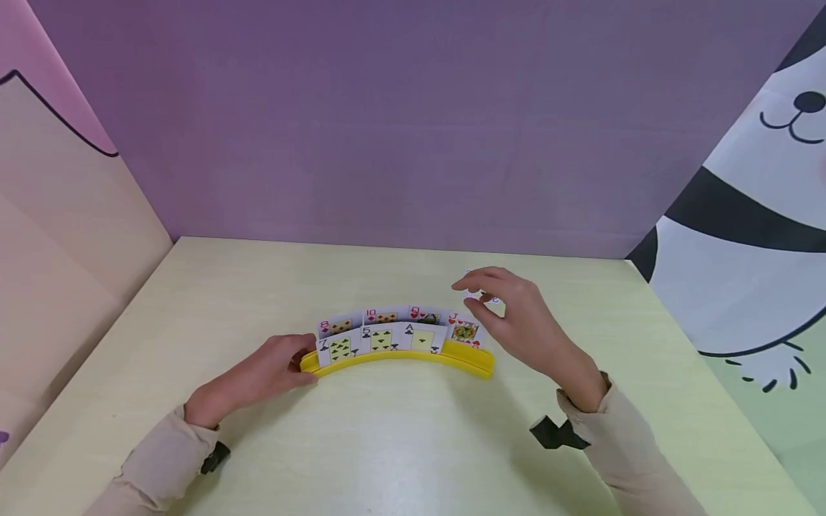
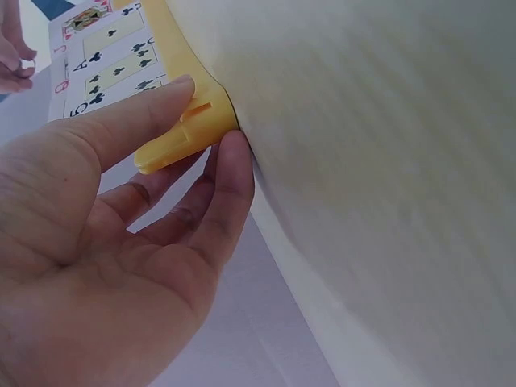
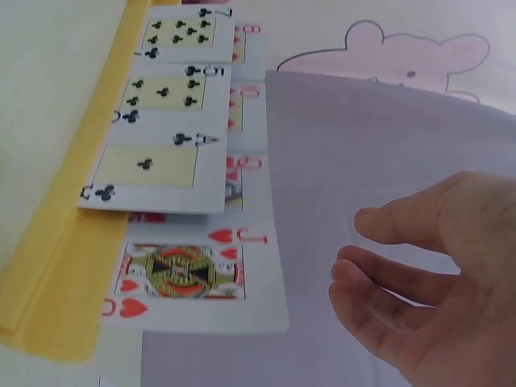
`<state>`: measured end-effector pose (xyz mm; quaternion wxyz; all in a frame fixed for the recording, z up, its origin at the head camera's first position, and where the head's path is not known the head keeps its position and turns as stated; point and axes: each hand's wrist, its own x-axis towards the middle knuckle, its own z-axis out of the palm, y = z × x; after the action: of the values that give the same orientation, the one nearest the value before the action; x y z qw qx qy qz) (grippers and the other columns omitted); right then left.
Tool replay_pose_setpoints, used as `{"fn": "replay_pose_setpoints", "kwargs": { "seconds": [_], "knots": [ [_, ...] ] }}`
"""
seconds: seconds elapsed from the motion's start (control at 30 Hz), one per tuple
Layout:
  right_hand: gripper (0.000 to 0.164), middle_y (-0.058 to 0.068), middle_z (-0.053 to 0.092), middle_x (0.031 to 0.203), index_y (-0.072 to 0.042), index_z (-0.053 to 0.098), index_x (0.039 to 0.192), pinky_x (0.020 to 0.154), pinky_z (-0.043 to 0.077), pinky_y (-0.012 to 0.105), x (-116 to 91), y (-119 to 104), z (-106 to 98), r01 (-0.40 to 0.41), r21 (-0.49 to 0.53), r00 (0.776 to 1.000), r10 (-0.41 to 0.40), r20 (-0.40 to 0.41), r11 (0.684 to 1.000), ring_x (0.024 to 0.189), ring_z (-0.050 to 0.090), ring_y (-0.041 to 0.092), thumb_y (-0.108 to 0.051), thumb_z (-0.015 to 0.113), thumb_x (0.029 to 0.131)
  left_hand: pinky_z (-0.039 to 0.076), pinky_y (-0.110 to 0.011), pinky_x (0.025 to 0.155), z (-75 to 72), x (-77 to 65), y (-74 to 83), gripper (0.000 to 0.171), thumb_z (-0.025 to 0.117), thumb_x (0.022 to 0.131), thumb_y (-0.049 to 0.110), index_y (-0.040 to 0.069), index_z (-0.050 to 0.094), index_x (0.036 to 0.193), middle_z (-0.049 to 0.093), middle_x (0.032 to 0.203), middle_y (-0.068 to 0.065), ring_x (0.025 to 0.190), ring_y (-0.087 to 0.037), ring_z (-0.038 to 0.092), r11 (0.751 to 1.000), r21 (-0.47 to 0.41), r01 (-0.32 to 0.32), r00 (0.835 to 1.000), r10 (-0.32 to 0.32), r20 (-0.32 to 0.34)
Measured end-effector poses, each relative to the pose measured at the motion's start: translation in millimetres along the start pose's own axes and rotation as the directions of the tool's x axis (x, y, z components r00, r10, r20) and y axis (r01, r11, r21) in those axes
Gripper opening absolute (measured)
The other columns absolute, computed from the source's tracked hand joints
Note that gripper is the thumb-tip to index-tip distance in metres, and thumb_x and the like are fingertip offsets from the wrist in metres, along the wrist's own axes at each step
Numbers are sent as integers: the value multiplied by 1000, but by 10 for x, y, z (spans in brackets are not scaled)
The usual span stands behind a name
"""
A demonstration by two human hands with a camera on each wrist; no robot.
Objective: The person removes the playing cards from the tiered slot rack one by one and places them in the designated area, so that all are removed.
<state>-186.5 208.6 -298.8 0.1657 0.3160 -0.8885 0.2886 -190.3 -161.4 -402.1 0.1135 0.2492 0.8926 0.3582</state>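
Observation:
A curved yellow card holder [image 1: 387,355] stands on the table with playing cards in two rows. Its front row has the seven of clubs [image 1: 339,348], five of clubs [image 3: 164,92] and ace of clubs [image 1: 423,338]. Behind them rise a red eight, a red ten, a red queen and, at the right, the jack of hearts [image 3: 189,278]. My left hand [image 1: 274,369] grips the holder's left end, thumb on the front. Off the right end, my right hand [image 1: 519,315] hovers with bent fingers apart from the thumb, nothing between them. Another card [image 1: 475,294] shows partly behind it.
The pale table [image 1: 387,451] ends at a purple wall [image 1: 413,129] behind the holder. Printed panels flank it, one with a panda [image 1: 742,279] on the right. Dark wrist cameras [image 1: 558,433] hang below both sleeves.

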Motion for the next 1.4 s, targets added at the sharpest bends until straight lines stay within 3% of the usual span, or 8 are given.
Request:
{"fn": "replay_pose_setpoints", "kwargs": {
  "seconds": [0.33,0.63,0.87,1.23,1.4],
  "knots": [
    [21,4,68,110,-6,71,109,78,55,35,-124,-230,158,51,-52,994,-46,96,997,98,63,19,1,71,89,51,-24,69,4,1,9,29,77,85,4,3,60,109,65,109,-8,86,-19,58,1000,-13,-3,1000,3,3],
    [23,6,68,108,-7,72,107,79,55,34,-194,-290,452,89,-270,986,-47,158,959,101,63,22,3,71,86,50,-25,67,-12,-2,13,30,78,85,4,2,60,110,65,109,-9,84,-18,57,1000,-17,-19,1000,19,8],
    [24,2,69,100,-7,73,104,82,53,36,-192,-266,544,111,-306,985,-64,159,945,97,64,21,4,73,83,50,-25,67,-11,0,13,31,78,85,4,1,60,110,65,108,-9,85,-18,57,1000,-4,-17,1000,17,6],
    [23,11,65,112,-8,73,105,65,53,29,-186,-248,569,88,-367,990,-43,131,926,89,64,21,3,71,85,50,-24,68,-21,2,18,30,78,85,4,1,60,109,65,107,-9,85,-18,57,1000,3,-11,1000,11,2],
    [20,6,67,101,-8,74,101,68,54,29,-189,-234,598,88,-386,989,-33,146,918,90,64,20,3,70,85,50,-25,69,-16,9,10,32,78,85,4,1,60,110,65,108,-8,86,-18,57,1000,7,-10,1000,10,2]
  ]
}}
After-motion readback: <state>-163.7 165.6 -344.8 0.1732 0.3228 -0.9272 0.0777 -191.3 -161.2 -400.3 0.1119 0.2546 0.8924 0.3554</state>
